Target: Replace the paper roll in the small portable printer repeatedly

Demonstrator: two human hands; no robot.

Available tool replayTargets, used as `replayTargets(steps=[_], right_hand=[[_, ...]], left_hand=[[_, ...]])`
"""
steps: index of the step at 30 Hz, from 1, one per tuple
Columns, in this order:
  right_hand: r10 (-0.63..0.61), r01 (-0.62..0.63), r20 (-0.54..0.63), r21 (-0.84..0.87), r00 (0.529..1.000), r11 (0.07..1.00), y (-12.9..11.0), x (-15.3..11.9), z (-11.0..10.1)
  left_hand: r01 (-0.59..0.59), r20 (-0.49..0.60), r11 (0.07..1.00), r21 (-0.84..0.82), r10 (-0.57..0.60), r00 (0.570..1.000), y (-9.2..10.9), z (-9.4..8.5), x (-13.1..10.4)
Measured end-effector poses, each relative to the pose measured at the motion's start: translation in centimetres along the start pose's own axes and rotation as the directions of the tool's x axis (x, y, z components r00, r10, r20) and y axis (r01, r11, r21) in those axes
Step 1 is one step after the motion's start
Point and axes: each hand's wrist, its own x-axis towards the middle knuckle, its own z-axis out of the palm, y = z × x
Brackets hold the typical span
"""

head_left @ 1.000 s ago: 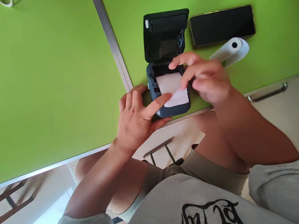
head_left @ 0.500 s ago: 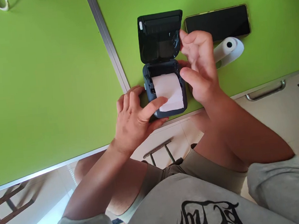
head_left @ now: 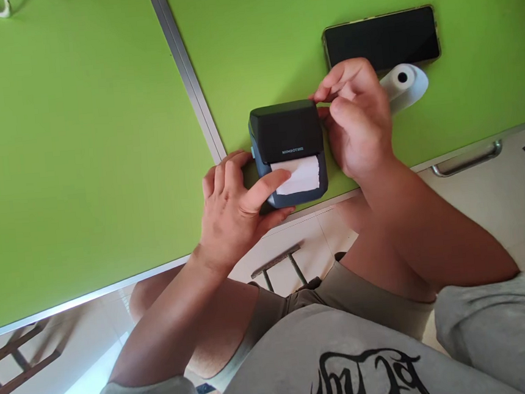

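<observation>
A small dark label printer (head_left: 288, 130) sits near the front edge of the green table, its black lid down. White paper (head_left: 304, 178) comes out from under the lid over the printer's front. My left hand (head_left: 233, 209) grips the printer's left and front sides, with one finger pressing the paper. My right hand (head_left: 359, 115) is at the printer's right side, fingers bent and apart, its fingertips by the lid's back right corner. Nothing shows in its grasp. Some of its fingers are partly hidden.
A black phone (head_left: 382, 39) lies behind my right hand. Beside it stands a white paper roll (head_left: 404, 83) with a loose end. A metal strip (head_left: 187, 75) crosses the table left of the printer. A metal handle (head_left: 468, 159) is at the front edge.
The printer's lid has swung down from upright and now covers the inside and the upper part of the paper. My right hand has shifted slightly right. My left hand has hardly moved.
</observation>
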Motion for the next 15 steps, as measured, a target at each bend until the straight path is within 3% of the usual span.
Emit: replayTargets(steps=[4, 10, 15], right_hand=[[-0.048, 0.060, 0.139, -0.081, 0.989, 0.995, -1.1, -0.6, -0.1], [-0.032, 0.112, 0.358, -0.206, 0.933, 0.972, -3.2, 0.0, -0.8], [0.013, 0.092, 0.409, -0.235, 0.913, 0.968, -3.4, 0.5, -1.3]], left_hand=[[0.023, -0.019, 1.000, -0.003, -0.023, 1.000, 0.1, 0.1, 0.1], [0.012, -0.015, 0.998, 0.068, -0.011, 1.000, 0.2, 0.3, 0.3], [0.047, -0.008, 0.996, 0.069, -0.047, 0.999, 0.3, 0.4, 0.3]])
